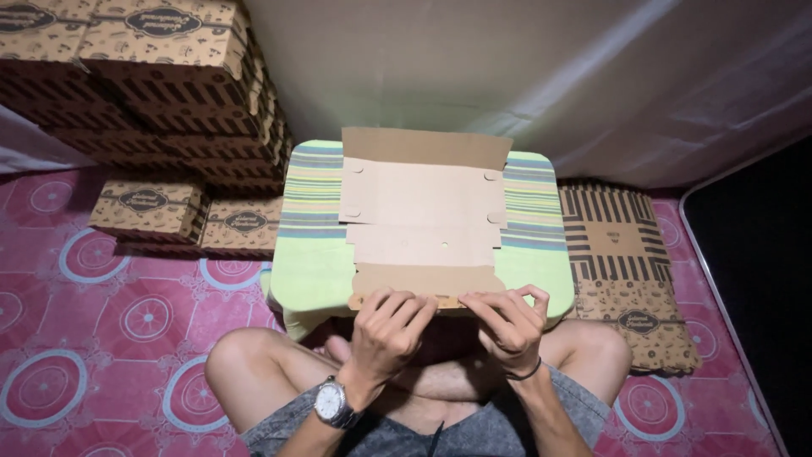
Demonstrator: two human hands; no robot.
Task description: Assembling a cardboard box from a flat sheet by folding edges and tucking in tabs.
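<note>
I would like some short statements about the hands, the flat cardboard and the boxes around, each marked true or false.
1. Both hands, left hand and right hand, grip the near edge of the flat cardboard sheet. True.
2. The sheet lies on a red tray. False: it lies on a green striped cushion.
3. Folded boxes are stacked at the far left. True.
4. The wristwatch is on the right wrist. False: it is on the left.
</note>
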